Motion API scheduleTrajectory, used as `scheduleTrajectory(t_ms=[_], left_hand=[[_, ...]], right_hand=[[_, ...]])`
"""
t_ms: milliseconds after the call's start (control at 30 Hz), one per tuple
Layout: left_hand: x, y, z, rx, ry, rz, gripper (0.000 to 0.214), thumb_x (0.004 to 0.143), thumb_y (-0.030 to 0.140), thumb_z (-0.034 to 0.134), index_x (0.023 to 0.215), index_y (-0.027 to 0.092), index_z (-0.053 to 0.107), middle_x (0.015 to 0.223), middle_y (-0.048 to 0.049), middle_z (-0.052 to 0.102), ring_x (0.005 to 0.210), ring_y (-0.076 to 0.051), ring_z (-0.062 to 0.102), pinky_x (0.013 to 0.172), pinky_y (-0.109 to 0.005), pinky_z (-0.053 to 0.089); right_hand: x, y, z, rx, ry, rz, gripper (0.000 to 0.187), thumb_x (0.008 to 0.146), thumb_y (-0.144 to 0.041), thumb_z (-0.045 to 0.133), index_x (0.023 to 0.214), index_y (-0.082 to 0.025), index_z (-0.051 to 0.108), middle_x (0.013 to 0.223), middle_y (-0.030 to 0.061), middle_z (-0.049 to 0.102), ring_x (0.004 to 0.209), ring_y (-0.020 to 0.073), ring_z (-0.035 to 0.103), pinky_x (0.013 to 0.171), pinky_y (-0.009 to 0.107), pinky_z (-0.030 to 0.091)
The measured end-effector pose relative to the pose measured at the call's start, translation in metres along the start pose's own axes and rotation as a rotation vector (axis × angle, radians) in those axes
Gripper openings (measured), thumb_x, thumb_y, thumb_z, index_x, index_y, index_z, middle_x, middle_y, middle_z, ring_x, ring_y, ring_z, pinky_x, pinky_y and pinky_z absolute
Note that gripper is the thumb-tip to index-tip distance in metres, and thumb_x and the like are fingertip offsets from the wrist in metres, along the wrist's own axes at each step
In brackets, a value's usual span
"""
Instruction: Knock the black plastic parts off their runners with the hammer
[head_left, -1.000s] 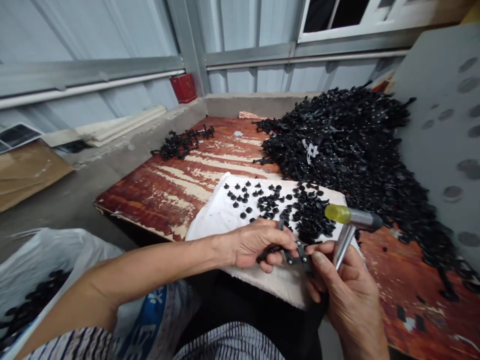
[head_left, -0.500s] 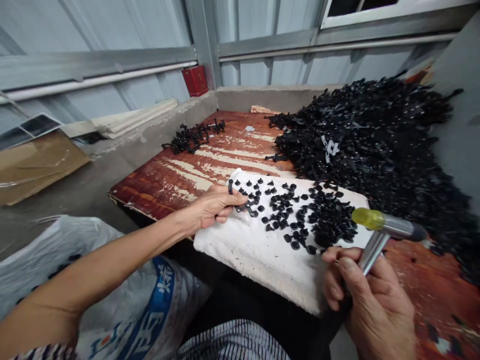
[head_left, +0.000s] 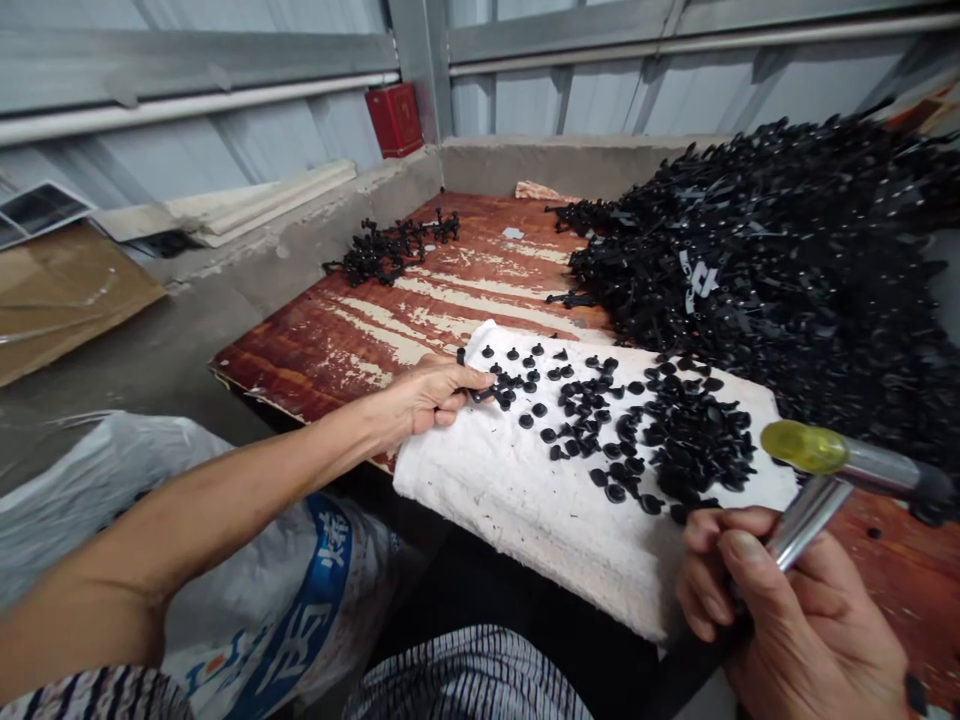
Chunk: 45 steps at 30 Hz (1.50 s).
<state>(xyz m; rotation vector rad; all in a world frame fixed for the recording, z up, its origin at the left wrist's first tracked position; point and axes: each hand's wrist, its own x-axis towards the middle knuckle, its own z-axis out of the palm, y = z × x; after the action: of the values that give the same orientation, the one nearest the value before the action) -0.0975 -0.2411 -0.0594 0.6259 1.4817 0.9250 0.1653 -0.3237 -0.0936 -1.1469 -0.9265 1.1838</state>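
My left hand (head_left: 439,393) is closed over the left side of a white cloth (head_left: 480,490), pinching a small black plastic part (head_left: 481,395) between thumb and fingers. Much of that part is hidden by the fingers. My right hand (head_left: 795,610) grips the handle of a hammer (head_left: 814,515) with a metal shaft, a yellow face on one end of its head and a dark one on the other. The hammer is raised above the cloth's right edge. Many small black round stemmed pieces (head_left: 585,415) lie scattered on the cloth, thickest in a heap (head_left: 701,435) on its right.
A large pile of black plastic parts (head_left: 787,240) covers the worn red board (head_left: 315,360) at back right. A smaller cluster (head_left: 386,245) lies at back left. A white bag (head_left: 352,580) stands below left, a red box (head_left: 394,120) in the corner, cardboard (head_left: 67,300) at far left.
The view has tilted down slightly. My right hand and the hammer have shifted right. My left hand still pinches a black part, which now sits lower and flatter against the cloth.
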Motion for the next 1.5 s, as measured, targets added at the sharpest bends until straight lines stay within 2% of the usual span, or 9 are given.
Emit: scheduleTrajectory(t_ms=[167,533,1000,1500], left_hand=[[0.0005,0.0009,-0.0002,0.001,-0.029,-0.007,0.019,0.074,0.008,0.068,0.057,0.009,0.059,0.050,-0.0030,0.061,0.027,0.002,0.023,0.027,-0.014,0.012],[-0.0031,0.0044,0.0046,0.007,0.022,-0.037,0.020,0.076,0.007,0.065,0.058,0.010,0.057,0.049,-0.0029,0.061,0.027,0.002,0.022,0.027,-0.015,0.011],[-0.0033,0.0047,0.0063,-0.003,0.024,-0.038,0.024,0.077,0.005,0.065,0.055,0.009,0.055,0.046,-0.0011,0.058,0.025,0.002,0.023,0.027,-0.014,0.011],[-0.0031,0.0022,0.0048,0.022,0.030,0.005,0.023,0.075,0.006,0.067,0.056,0.010,0.056,0.048,-0.0028,0.060,0.026,0.002,0.022,0.027,-0.015,0.011]], right_hand=[[-0.0016,-0.0027,0.0019,0.004,0.008,0.006,0.015,0.080,-0.032,0.070,0.084,-0.022,0.059,0.073,-0.0007,0.059,0.039,0.0057,0.045,0.032,0.018,0.038],[-0.0001,-0.0004,-0.0018,0.003,-0.001,0.005,0.012,0.082,-0.030,0.069,0.085,-0.022,0.060,0.074,-0.0010,0.060,0.039,0.0053,0.046,0.033,0.017,0.040],[-0.0010,-0.0011,0.0001,0.016,-0.005,0.009,0.012,0.081,-0.030,0.070,0.084,-0.022,0.061,0.072,-0.0007,0.059,0.039,0.0055,0.046,0.033,0.018,0.040],[-0.0008,-0.0016,0.0000,0.025,-0.005,0.014,0.012,0.081,-0.029,0.069,0.085,-0.022,0.061,0.073,-0.0006,0.060,0.039,0.0059,0.045,0.033,0.019,0.040]])
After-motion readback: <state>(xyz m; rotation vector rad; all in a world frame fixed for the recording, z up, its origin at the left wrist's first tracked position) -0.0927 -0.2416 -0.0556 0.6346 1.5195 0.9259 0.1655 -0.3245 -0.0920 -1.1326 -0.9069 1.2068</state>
